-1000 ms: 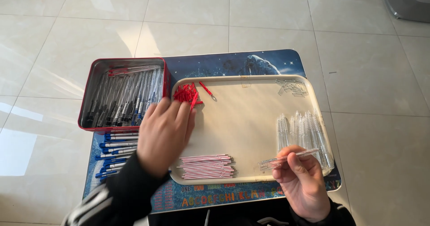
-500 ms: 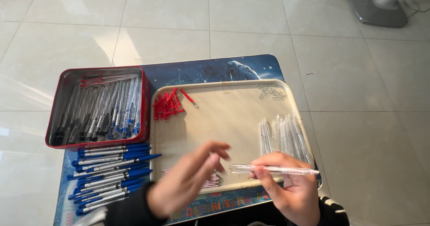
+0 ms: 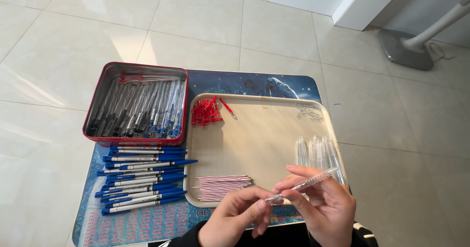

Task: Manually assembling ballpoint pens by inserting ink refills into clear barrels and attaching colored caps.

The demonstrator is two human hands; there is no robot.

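Note:
My right hand (image 3: 327, 208) holds a clear pen barrel (image 3: 304, 184) at a slant over the near edge of a beige tray (image 3: 259, 134). My left hand (image 3: 237, 216) pinches the barrel's lower left end with its fingertips. On the tray lie a pile of small red caps (image 3: 206, 112), a bundle of thin red-and-white refills (image 3: 223, 186), a row of clear barrels (image 3: 318, 151) and some small clear parts (image 3: 309, 111).
A red tin (image 3: 137, 104) full of assembled pens stands left of the tray. Finished blue pens (image 3: 139, 178) are stacked in front of it on the small printed table (image 3: 147, 221). A fan base (image 3: 406, 48) rests on the tiled floor at the far right.
My left hand came back from the red caps to meet the right hand. The right hand lifted a clear barrel from the row, and both hands now hold it.

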